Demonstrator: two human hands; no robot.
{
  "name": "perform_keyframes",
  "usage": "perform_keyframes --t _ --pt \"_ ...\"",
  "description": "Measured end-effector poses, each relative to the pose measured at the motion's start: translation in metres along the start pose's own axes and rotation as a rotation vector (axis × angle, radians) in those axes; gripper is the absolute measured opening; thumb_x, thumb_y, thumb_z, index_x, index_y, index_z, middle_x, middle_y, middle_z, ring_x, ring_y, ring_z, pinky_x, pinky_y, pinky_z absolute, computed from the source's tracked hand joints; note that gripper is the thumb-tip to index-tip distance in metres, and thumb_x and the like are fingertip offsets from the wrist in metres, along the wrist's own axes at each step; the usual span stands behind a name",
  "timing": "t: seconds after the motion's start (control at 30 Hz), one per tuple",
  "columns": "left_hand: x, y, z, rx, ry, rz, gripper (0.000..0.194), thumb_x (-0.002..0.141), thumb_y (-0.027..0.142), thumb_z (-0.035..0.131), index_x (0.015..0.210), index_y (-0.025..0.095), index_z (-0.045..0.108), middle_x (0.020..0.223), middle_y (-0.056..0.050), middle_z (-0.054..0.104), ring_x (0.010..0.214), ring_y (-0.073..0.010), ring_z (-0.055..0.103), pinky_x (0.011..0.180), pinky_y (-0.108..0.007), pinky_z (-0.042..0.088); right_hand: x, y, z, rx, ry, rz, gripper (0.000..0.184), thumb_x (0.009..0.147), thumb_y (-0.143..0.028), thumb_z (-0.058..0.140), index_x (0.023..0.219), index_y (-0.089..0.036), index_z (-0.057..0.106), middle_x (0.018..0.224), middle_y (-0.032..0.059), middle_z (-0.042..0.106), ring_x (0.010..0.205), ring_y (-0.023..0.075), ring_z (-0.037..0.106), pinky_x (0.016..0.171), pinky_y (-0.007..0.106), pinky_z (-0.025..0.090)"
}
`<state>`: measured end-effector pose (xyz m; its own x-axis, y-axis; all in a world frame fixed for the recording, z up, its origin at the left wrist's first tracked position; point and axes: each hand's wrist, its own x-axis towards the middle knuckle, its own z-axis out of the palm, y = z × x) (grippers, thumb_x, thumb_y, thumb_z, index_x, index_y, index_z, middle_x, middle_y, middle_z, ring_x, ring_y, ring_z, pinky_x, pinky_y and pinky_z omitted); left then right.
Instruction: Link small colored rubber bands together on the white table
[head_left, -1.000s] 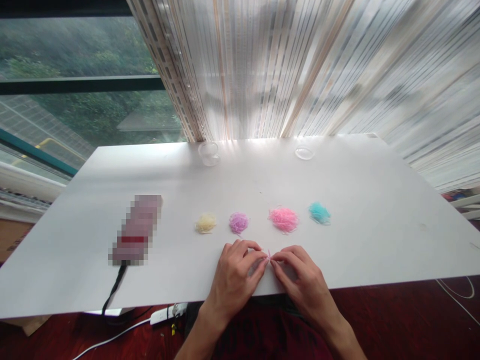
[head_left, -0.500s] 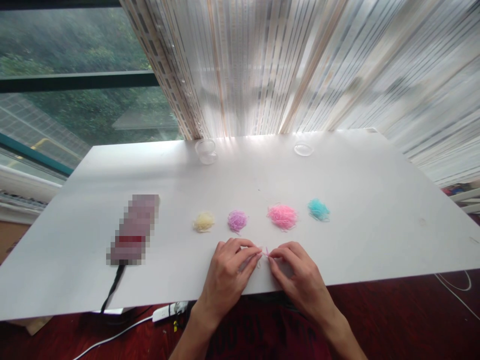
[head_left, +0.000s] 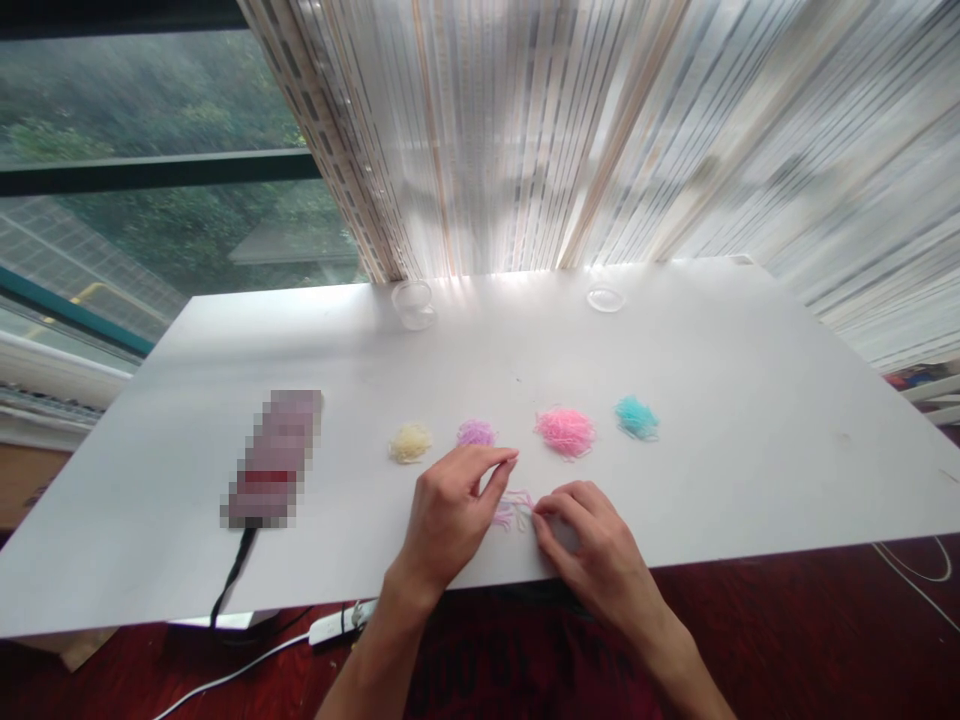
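Observation:
My left hand (head_left: 457, 510) is raised just in front of the purple pile (head_left: 476, 433), covering its near edge. Its thumb and forefinger are pinched together; whatever may be between them is too small to make out. Lower on the right, my right hand (head_left: 600, 535) pinches the end of a thin pink rubber band at the table surface. That band joins a small cluster of pink, purple and whitish bands (head_left: 514, 510) lying between the hands, partly hidden by the left one. Beyond them lie a cream pile (head_left: 410, 443), a pink pile (head_left: 566, 433) and a teal pile (head_left: 637, 417).
Two clear plastic pieces, a small container (head_left: 414, 304) and a round lid-like one (head_left: 605, 297), lie at the back of the white table (head_left: 750, 400). A blurred-out long object (head_left: 274, 460) with a black cord is on the left. Curtains (head_left: 510, 140) hang behind.
My left hand has let go of the bands between the hands and moved up and forward, toward the purple pile. The cluster now shows on the table. My right hand has stayed nearly in place.

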<state>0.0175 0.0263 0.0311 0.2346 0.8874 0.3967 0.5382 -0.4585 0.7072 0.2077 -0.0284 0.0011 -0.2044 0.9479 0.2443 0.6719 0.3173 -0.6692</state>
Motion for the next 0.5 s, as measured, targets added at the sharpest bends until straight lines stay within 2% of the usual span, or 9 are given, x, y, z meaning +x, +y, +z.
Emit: perform_keyframes --t 0.1,0.23,0.33,0.5 --pt "0.031 0.008 0.023 0.085 -0.075 0.085 0.018 0.102 0.018 0.062 0.109 0.023 0.077 0.099 -0.003 0.080 0.089 -0.0177 0.073 0.082 -0.030 0.058 0.000 0.000 0.000 -0.007 0.008 -0.001 0.007 0.100 -0.017 0.059 0.098 -0.023 0.063 0.093 0.0050 0.065 0.087 0.0229 0.062 0.079 0.039 0.055" --pt "0.059 0.012 0.043 0.264 -0.206 0.089 0.019 0.100 0.019 0.064 0.112 0.025 0.077 0.101 -0.001 0.079 0.088 -0.0179 0.074 0.075 -0.027 0.058 -0.001 0.000 0.000 0.005 0.032 0.002 0.008 0.100 -0.018 0.060 0.096 -0.023 0.064 0.091 0.0050 0.065 0.086 0.0227 0.063 0.077 0.037 0.055" --pt "0.059 0.011 0.040 0.293 -0.249 0.083 0.023 0.101 0.018 0.061 0.119 0.026 0.075 0.104 -0.001 0.077 0.089 -0.0172 0.074 0.077 -0.026 0.059 -0.001 -0.002 0.002 -0.002 0.070 0.014 0.011 0.101 -0.022 0.059 0.092 -0.023 0.065 0.088 0.0050 0.065 0.084 0.0225 0.063 0.076 0.037 0.055" --pt "0.027 0.007 0.013 0.229 -0.198 0.046 0.027 0.101 0.011 0.058 0.120 0.024 0.072 0.105 -0.002 0.077 0.092 -0.0184 0.074 0.081 -0.029 0.060 0.000 -0.004 0.006 -0.035 0.098 0.069 0.015 0.102 -0.025 0.058 0.088 -0.022 0.064 0.086 0.0054 0.066 0.084 0.0233 0.062 0.077 0.039 0.054"
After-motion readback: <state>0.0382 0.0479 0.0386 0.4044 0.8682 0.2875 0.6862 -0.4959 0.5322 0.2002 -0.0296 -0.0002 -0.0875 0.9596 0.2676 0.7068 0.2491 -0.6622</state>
